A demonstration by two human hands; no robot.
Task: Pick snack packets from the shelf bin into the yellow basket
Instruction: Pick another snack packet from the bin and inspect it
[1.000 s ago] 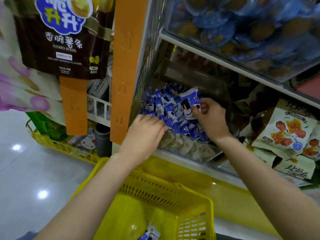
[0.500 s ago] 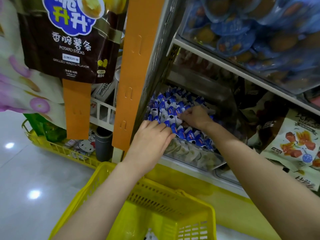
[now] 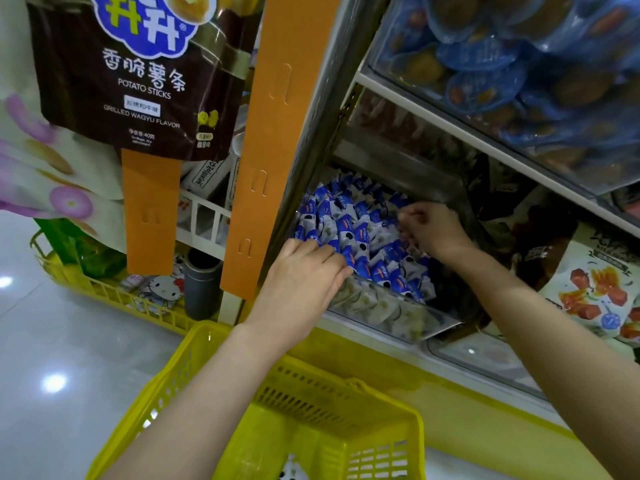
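Observation:
A clear shelf bin [image 3: 381, 306] holds a heap of small blue-and-white snack packets [image 3: 353, 230]. My left hand [image 3: 304, 275] grips the bin's front left rim, fingers curled over the nearest packets. My right hand [image 3: 433, 230] is inside the bin at its right side, fingertips pinched on a packet in the heap. The yellow basket [image 3: 346, 386] stands below the bin, between my forearms. One packet [image 3: 291, 471] lies on its bottom, partly cut off by the frame edge.
A brown potato-sticks bag [image 3: 138, 74] and an orange strip [image 3: 277, 133] hang at the left. A shelf of blue-wrapped snacks [image 3: 519, 64] overhangs the bin. Beige pouches [image 3: 595, 289] lie to the right. Another yellow basket [image 3: 104, 292] sits on the floor at left.
My right hand held one packet up above the heap, then went down into it and has shifted to the bin's right side. My left hand stayed on the bin's front rim.

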